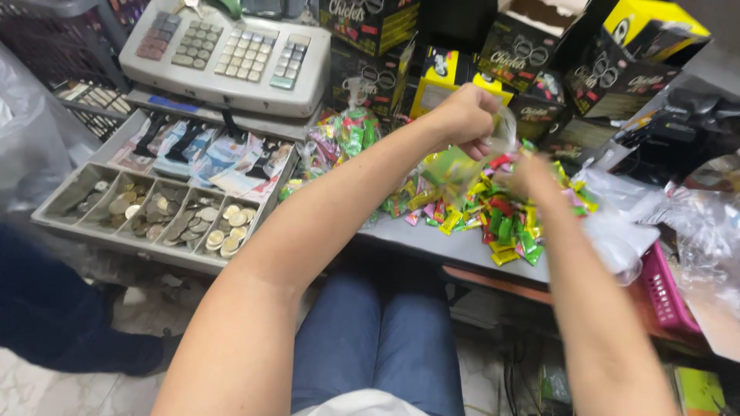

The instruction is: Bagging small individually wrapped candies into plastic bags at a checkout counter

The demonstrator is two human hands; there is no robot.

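My left hand (467,117) is raised over the counter, gripping the top of a small clear plastic bag (455,166) with colourful sweets inside. My right hand (532,176) is blurred just right of the bag, over a heap of wrapped sweets (501,219) in red, green and yellow; whether it holds any is unclear. Both forearms reach forward from the bottom of the head view.
An open cash drawer (92,235) with coins and banknotes sits at left under a grey cash register (231,58). Black-and-yellow cartons (532,46) line the back. A tied bag of sweets (347,135), loose clear bags (624,231) and a pink basket (663,289) stand nearby.
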